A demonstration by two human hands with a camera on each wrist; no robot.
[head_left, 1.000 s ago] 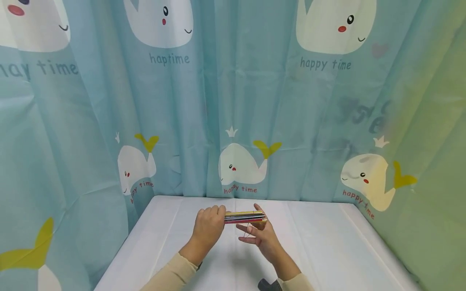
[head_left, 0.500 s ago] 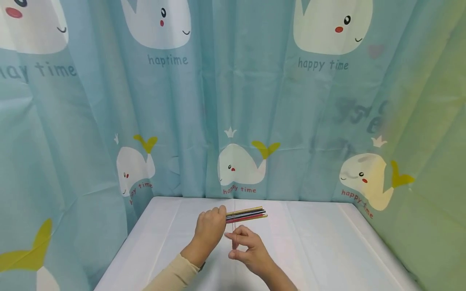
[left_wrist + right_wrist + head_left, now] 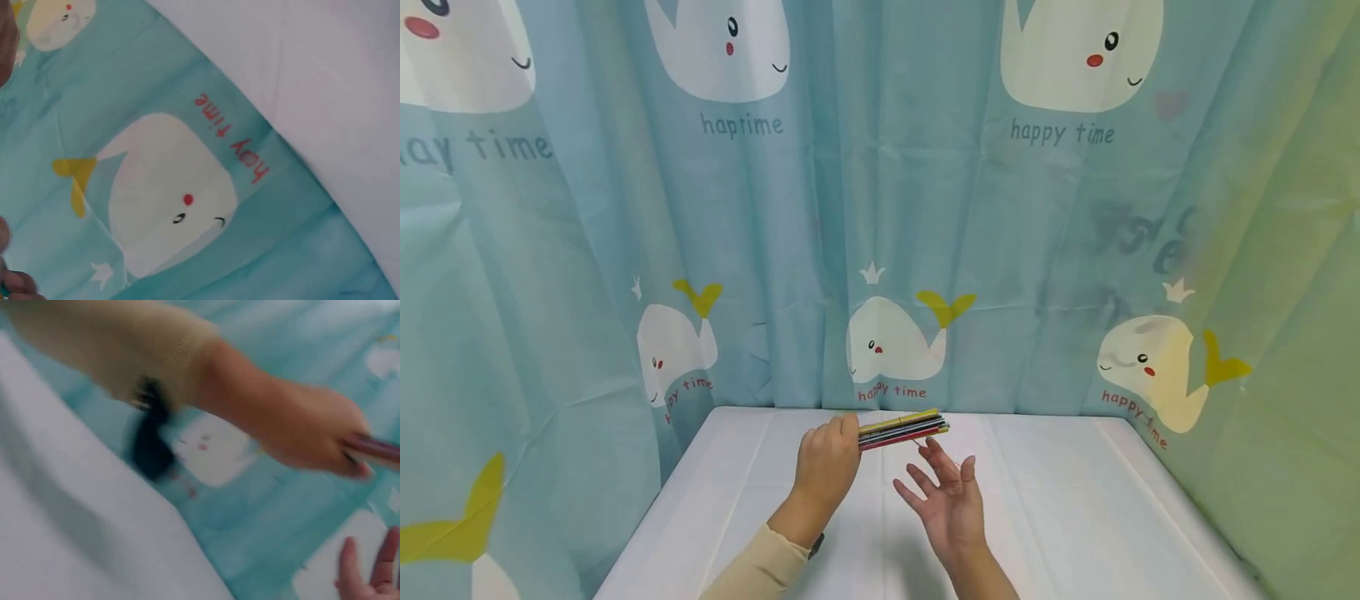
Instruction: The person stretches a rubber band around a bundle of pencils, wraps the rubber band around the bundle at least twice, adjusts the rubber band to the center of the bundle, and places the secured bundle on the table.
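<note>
In the head view my left hand (image 3: 827, 458) grips one end of a bundle of long thin pencils (image 3: 901, 429), yellow, black and red, held above the table. Their free ends point right and tilt slightly up. My right hand (image 3: 953, 508) is just below those ends, palm up with fingers spread. A thin strand, like a rubber band (image 3: 919, 442), shows between its fingertips and the bundle; its full path is too fine to follow. The right wrist view has the left hand (image 3: 306, 428) round the pencils (image 3: 378, 450), and a few right-hand fingers (image 3: 350, 569).
A white-covered table (image 3: 1075, 500) lies under both hands. Around it hangs a blue-green curtain (image 3: 925, 208) printed with whales. A dark strap or device (image 3: 152, 437) sits at the left wrist.
My right hand has gone from the pencils' free ends to below the left hand with bent fingers, then back right, fingers now spread. The left hand keeps its grip; the pencils have risen slightly.
</note>
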